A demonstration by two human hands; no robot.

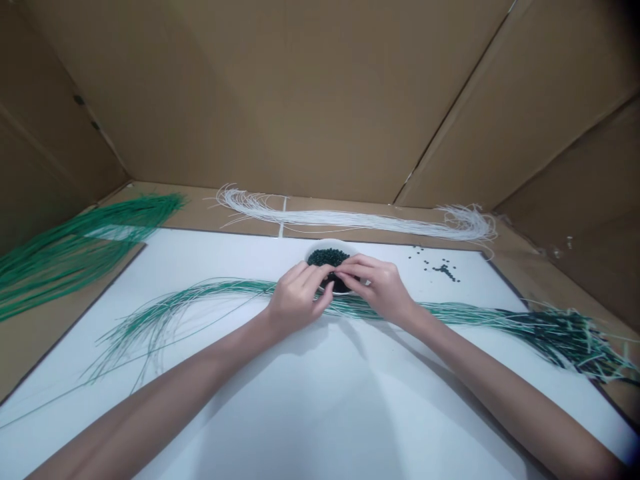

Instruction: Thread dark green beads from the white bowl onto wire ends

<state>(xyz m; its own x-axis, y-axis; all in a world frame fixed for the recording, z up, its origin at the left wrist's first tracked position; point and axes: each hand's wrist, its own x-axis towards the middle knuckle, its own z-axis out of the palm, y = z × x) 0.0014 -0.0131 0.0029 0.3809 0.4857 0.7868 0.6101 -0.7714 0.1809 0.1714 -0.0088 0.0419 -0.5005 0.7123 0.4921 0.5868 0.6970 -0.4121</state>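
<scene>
My left hand (296, 299) and my right hand (376, 285) meet fingertip to fingertip just in front of a small white bowl (320, 245) filled with dark green beads (327, 256). Both hands are closed in a pinch; what is between the fingertips is too small to make out. Under the hands a long bundle of green cords (210, 293) runs across the white sheet (300, 400) from left to right, ending in a frayed spread (575, 337) at the right.
A bundle of white cords (350, 219) lies behind the bowl on the cardboard. Another green cord bundle (75, 243) lies at the far left. A few loose dark beads (440, 265) sit right of the bowl. Cardboard walls (300, 100) enclose the workspace.
</scene>
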